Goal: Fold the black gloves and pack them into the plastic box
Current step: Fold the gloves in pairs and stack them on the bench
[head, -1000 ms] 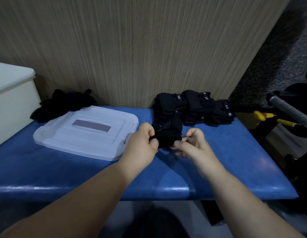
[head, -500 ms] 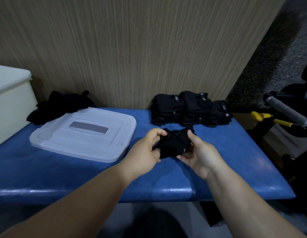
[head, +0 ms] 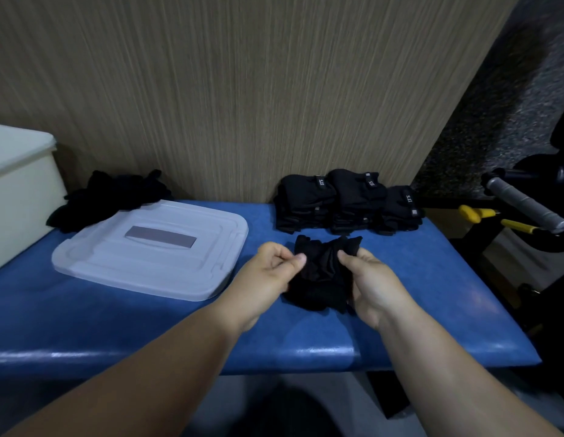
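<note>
Both my hands hold one crumpled black glove (head: 321, 272) just above the blue padded bench (head: 432, 294). My left hand (head: 271, 275) pinches its left edge between thumb and fingers. My right hand (head: 369, 282) grips its right side, thumb on top. Behind the glove, against the wall, stand folded black gloves in three stacks (head: 347, 203) with small labels. A loose heap of unfolded black gloves (head: 113, 197) lies at the back left. The white plastic box (head: 18, 190) stands at the far left, its inside hidden.
The box's translucent lid (head: 154, 247) lies flat on the bench left of my hands. A wood-grain wall panel (head: 242, 89) backs the bench. To the right, off the bench, are a grey-gripped bar (head: 523, 203) and yellow-handled tools (head: 482, 216).
The glove has come down from in front of the stacks toward the bench and nearer me. My right hand has shifted from pinching its lower edge to gripping its right side.
</note>
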